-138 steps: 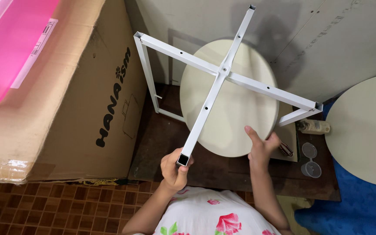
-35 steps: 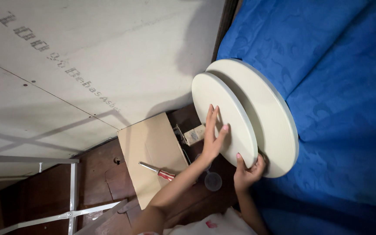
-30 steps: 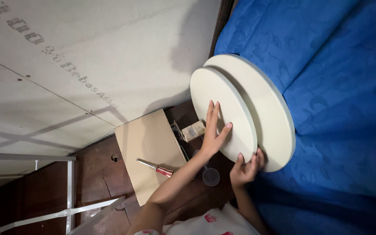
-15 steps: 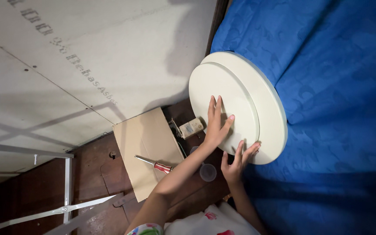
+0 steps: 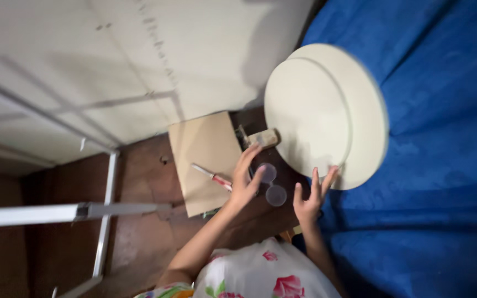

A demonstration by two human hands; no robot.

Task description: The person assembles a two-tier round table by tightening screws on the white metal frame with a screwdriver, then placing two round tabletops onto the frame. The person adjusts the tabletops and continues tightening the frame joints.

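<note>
Nearest me, my right hand [image 5: 309,200] has its fingers spread open, tips at the lower rim of the smaller cream round board [image 5: 307,117] — it overlaps a larger cream round board [image 5: 368,110] lying on the blue cloth [image 5: 437,165]. My left hand [image 5: 245,182], fingers loosely open and gripping nothing, hovers beside two small clear cups [image 5: 271,185], near the screwdriver [image 5: 212,177] on a tan cardboard piece [image 5: 202,146].

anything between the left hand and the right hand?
Head view: two small clear round lids lie between the left hand and the right hand, on the dark floor.
</note>
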